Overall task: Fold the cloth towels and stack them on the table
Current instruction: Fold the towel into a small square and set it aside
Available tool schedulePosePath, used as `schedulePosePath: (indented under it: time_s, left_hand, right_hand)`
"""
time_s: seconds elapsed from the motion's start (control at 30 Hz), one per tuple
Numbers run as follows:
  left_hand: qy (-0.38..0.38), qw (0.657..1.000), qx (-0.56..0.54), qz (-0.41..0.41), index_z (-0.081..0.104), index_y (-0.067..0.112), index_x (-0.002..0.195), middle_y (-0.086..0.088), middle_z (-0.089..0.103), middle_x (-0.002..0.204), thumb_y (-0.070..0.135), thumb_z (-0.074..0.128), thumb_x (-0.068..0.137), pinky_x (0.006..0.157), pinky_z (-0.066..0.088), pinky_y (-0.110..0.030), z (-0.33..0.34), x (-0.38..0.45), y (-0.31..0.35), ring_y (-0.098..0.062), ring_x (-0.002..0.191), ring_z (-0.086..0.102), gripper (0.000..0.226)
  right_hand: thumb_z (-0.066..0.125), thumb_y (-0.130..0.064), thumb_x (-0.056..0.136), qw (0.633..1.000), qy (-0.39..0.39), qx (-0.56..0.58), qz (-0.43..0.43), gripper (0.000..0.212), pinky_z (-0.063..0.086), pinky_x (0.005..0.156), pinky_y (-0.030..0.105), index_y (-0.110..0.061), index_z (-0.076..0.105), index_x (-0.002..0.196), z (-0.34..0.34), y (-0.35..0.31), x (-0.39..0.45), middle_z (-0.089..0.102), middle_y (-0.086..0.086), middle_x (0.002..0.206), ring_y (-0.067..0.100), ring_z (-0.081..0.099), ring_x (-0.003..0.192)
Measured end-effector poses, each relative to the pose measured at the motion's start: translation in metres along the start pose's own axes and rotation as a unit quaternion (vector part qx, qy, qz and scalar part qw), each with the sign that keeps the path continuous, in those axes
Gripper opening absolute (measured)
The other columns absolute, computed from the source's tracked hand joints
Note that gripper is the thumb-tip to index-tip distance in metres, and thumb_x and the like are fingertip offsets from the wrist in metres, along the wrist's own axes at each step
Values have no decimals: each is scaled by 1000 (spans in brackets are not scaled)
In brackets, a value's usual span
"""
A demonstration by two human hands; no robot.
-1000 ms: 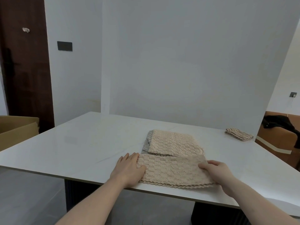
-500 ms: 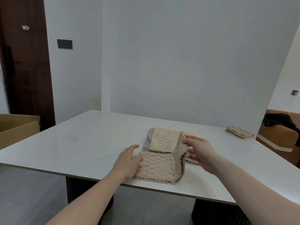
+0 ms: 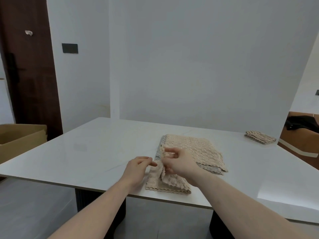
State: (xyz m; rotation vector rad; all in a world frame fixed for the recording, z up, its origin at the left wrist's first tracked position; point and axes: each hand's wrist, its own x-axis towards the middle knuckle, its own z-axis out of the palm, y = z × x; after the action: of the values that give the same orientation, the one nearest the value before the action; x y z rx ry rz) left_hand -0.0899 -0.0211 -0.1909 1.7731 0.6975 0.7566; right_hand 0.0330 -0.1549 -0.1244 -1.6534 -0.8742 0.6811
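Towel (image 3: 166, 182) sits at near edge of surface (image 3: 96, 152), half-folded. Right hand (image 3: 179, 163) pinches its raised flap; left hand (image 3: 138, 169), fingers loosely curled (holding nothing, I think), beside it. I'd align edges before pressing flat.

We see pale grey walls (image 3: 198, 66), a dark wooden door (image 3: 29, 75), a cardboard box (image 3: 19, 140) left, grey floor (image 3: 31, 207).

Right hand (image 3: 179, 163) covers part of the beige towel (image 3: 165, 182); can't see the grip underneath; box (image 3: 19, 140) cut off.
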Motion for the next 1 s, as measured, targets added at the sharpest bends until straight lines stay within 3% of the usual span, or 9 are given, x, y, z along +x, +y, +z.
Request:
schedulePosePath:
  time_s: [0.17, 0.33, 0.43, 0.53, 0.63, 0.77, 0.87, 1.0]
  left_hand:
    - [-9, 1000, 10, -13, 81, 24, 88, 18, 71, 108, 42, 59, 100, 87, 38, -16, 1, -1, 2, 6, 107, 58, 31]
    - [21, 994, 109, 5, 80, 31, 72, 24, 67, 112, 46, 79, 82, 101, 45, -29, 6, 5, -9, 1, 110, 61, 18]
    - [44, 990, 130, 23, 77, 27, 74, 22, 64, 112, 43, 76, 86, 100, 42, -29, 7, 6, -8, -4, 110, 59, 20]
    - [63, 985, 159, 29, 68, 22, 72, 17, 64, 103, 42, 70, 92, 95, 45, -31, 8, 6, -8, -9, 105, 60, 28]
    - [85, 976, 196, 42, 62, 22, 75, 14, 57, 102, 42, 66, 93, 91, 42, -30, 9, 7, -11, -13, 108, 55, 27]
    - [85, 976, 174, 104, 55, 29, 100, 18, 45, 119, 35, 65, 90, 94, 35, -25, 12, 1, -12, -8, 120, 44, 15]
    - [-2, 950, 249, 190, 45, 39, 139, 27, 27, 151, 43, 50, 92, 116, 21, -27, 14, -4, -13, 2, 143, 22, 47]
    - [-112, 918, 352, 148, 22, 40, 160, 27, 4, 167, 52, 31, 105, 127, -2, -37, 18, -3, -12, 4, 153, -8, 58]
  right_hand:
    - [63, -5, 93, 999, -32, -20, -14, 36, 65, 79, 38, -18, 61, 126, -1, 9, -7, 71, 6, 111, 25, 76, 93]
    - [58, -11, 97, 983, 88, -112, -112, 28, 63, 77, 37, -32, 68, 111, -26, 27, -10, 71, -10, 107, 17, 72, 87]
    - [57, -17, 99, 959, 130, -196, -155, 30, 52, 90, 25, -35, 64, 122, -39, 41, -8, 64, -20, 120, -1, 61, 103]
    - [54, -32, 102, 921, 118, -320, -188, 38, 39, 113, 31, -35, 55, 140, -45, 54, -5, 52, -19, 141, 4, 47, 130]
    - [46, -43, 103, 898, 55, -402, -170, 52, 21, 124, 30, -31, 41, 154, -38, 71, -4, 33, -13, 161, 10, 27, 148]
    - [29, -55, 105, 887, 0, -446, -119, 61, 7, 129, 36, -35, 20, 162, -31, 87, 0, 7, -16, 170, 9, 1, 157]
    - [22, -56, 106, 874, -24, -476, -93, 62, 2, 129, 40, -36, 10, 163, -30, 86, 2, -4, -17, 170, 10, -9, 157]
    - [18, -56, 106, 867, -45, -491, -77, 64, -3, 128, 42, -33, 3, 164, -29, 86, 4, -8, -14, 170, 11, -9, 157]
